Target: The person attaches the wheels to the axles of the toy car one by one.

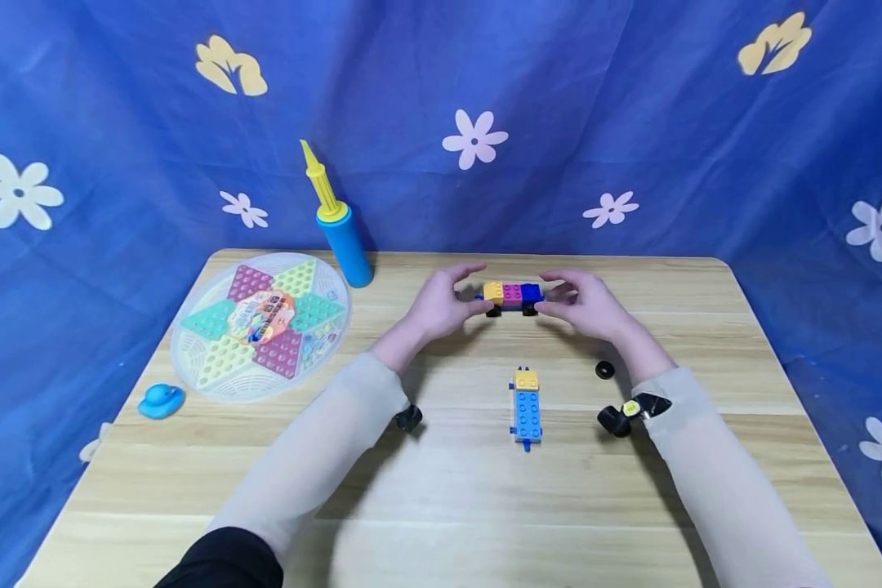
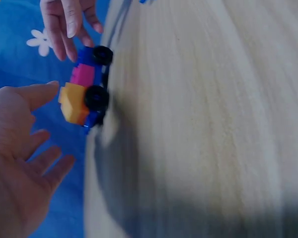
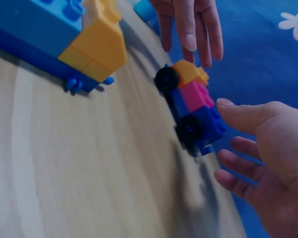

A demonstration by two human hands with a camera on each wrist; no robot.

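Block car [image 1: 513, 296] stands on the wooden table [image 1: 456, 498], toward the far edge, about mid-width. It is built of an orange, a pink and a blue brick in a row on a blue base, with black wheels showing on the near side.

Left hand [image 1: 443, 304] sits just beside the car's orange end, fingers spread and relaxed; the left wrist view shows the thumb tip near the orange brick [image 2: 73, 102], not gripping. Right hand [image 1: 584, 304] sits just beside the blue end, fingers likewise loose and extended; in the right wrist view the thumb is close to the blue brick [image 3: 208, 124]. Whether either thumb actually touches cannot be told. Neither hand closes round anything.

Nearer the person: a second block piece [image 1: 526, 406], long blue plate with an orange brick at its far end, lying flat, well apart from the car. A loose black wheel [image 1: 604, 370] lies to its right.

Left part of the table: round checkers board [image 1: 260, 327], small blue duck [image 1: 161, 401], and a blue-and-yellow hand pump [image 1: 336, 220] at the far edge. Blue flowered cloth [image 1: 632, 122] hangs behind.
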